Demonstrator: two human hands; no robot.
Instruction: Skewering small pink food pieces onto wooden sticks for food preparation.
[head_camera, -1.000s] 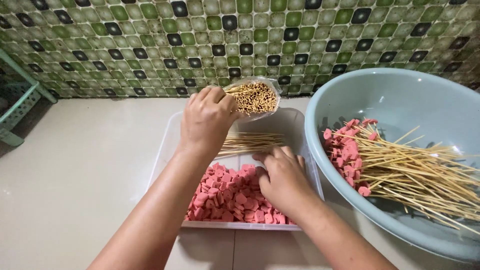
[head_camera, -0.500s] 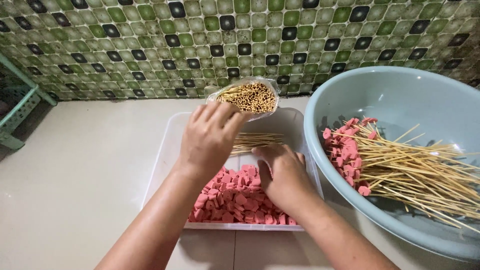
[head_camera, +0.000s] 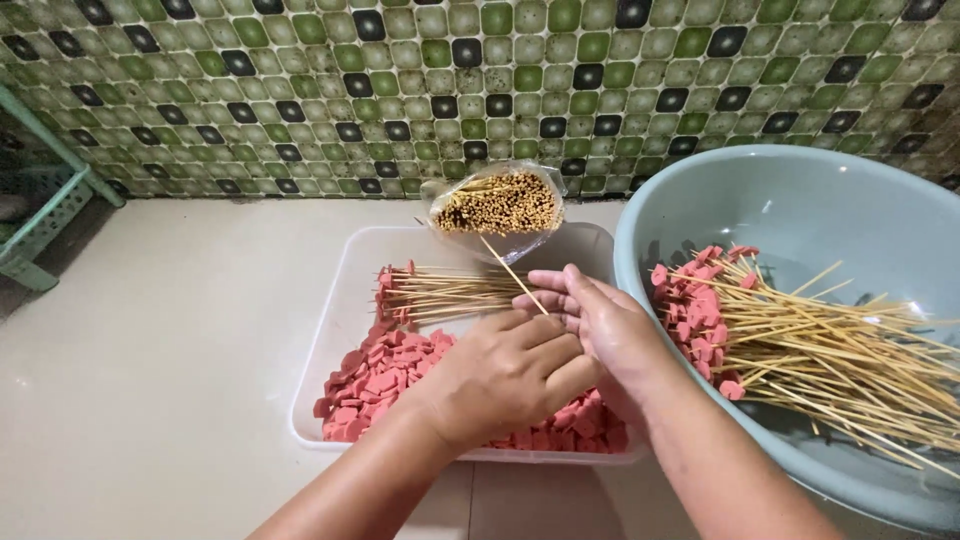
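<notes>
My left hand (head_camera: 500, 375) is closed around a thin bamboo skewer (head_camera: 510, 272) whose free end points up toward a clear bag of bare skewers (head_camera: 497, 205). My right hand (head_camera: 605, 320) lies against the left one with its fingers stretched along the skewer; its thumb and palm are hidden. Both hands hover over a clear plastic tray (head_camera: 340, 300) holding several pink sausage slices (head_camera: 375, 385). A few loaded skewers (head_camera: 450, 292) rest across the tray's far end.
A large pale blue basin (head_camera: 800, 200) on the right holds several skewers with pink slices (head_camera: 820, 340). A green-tiled wall (head_camera: 300, 90) runs behind. A green metal rack (head_camera: 45, 220) stands at the far left on the beige floor (head_camera: 160, 350).
My left hand came back from the bag of skewers with one skewer and now meets my right hand over the tray. The view has shifted slightly.
</notes>
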